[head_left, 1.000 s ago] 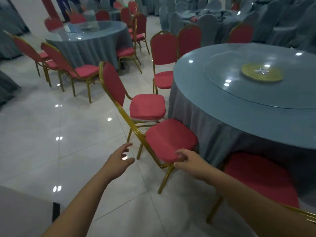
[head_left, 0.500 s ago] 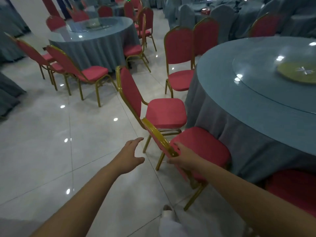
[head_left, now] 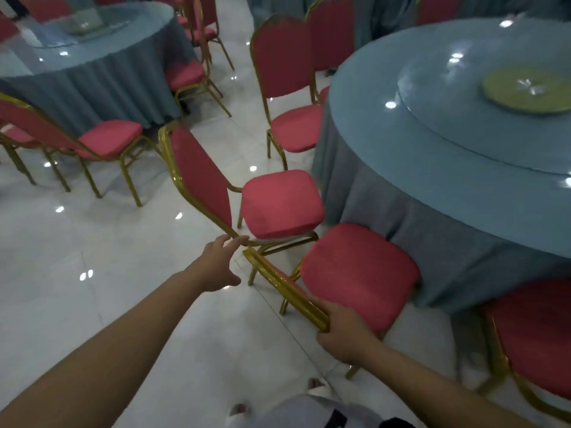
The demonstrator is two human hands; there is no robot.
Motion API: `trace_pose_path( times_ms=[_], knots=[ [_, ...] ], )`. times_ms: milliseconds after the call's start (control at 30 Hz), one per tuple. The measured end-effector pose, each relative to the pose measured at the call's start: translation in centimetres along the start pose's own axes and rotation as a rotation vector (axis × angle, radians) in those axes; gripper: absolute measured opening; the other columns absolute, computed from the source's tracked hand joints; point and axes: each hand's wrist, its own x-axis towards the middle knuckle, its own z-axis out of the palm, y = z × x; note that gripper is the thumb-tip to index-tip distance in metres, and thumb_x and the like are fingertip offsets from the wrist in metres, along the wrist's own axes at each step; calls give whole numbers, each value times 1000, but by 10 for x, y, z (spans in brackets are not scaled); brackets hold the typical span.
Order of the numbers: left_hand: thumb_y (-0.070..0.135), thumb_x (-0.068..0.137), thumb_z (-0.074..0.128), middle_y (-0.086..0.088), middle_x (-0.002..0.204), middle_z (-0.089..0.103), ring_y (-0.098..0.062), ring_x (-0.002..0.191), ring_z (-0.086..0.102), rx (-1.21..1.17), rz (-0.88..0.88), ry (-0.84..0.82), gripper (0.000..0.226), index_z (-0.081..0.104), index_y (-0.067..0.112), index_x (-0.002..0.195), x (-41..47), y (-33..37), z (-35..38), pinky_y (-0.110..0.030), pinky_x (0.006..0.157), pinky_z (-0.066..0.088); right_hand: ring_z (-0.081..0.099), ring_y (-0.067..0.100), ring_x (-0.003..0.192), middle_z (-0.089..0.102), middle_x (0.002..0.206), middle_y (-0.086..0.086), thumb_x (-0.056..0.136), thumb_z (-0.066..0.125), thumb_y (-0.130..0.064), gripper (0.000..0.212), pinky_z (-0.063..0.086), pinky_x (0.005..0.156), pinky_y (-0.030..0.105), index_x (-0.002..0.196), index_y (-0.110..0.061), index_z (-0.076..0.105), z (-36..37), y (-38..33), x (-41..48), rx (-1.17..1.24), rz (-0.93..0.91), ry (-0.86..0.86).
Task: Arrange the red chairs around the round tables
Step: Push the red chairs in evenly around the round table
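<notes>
The right hand point(head_left: 343, 333) is clamped round the top rail of a red padded chair with a gold metal frame point(head_left: 358, 273). That rail runs diagonally from this hand up and left toward the left hand point(head_left: 217, 264), which is loose, fingers straight, tips at the frame of a second red chair point(head_left: 279, 202); whether they touch it I cannot tell. The held chair's seat points away from the person, its front edge meeting the round table draped in grey-blue cloth point(head_left: 432, 186). Any further push likely goes forward-right, led by the right hand.
</notes>
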Motion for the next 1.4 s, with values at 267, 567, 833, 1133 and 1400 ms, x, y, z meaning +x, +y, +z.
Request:
trace_pose_path(
  times_ms=[267,567,833,1133,1400],
  knots=[
    [17,83,71,10,91,66,-12,86,63,200,468,-78,21,67,34,95,48,31,17,-26,76,51,58,10,66,59,67,-13,75,56,-25,17,36,48,20,74,-41,63,23,-10,-35,24,221,361],
    [37,88,53,15,96,66,-11,93,64,380,794,-117,26,62,45,111,23,19,40,-32,74,51,61,11,78,66,80,-10,76,77,-41,17,47,66,27,83,-28,68,57,-27,-89,-54,450,427],
    [35,88,56,15,104,67,-10,94,65,274,852,-85,28,63,42,114,-9,40,76,-26,70,42,53,8,105,62,100,-24,77,76,-50,17,40,95,41,91,-44,71,111,-7,-135,-36,718,820],
    [33,90,59,19,97,65,-4,85,61,243,779,-104,26,66,45,112,25,98,73,-24,69,48,50,11,106,62,105,-20,75,76,-50,22,43,91,37,94,-38,73,41,50,-120,-50,599,802],
    [25,82,63,11,92,68,-12,84,64,261,671,-150,27,70,36,105,77,195,49,-31,72,53,56,19,89,53,82,-12,81,74,-29,31,48,81,39,63,-40,50,-79,91,-107,-46,553,741]
  ],
)
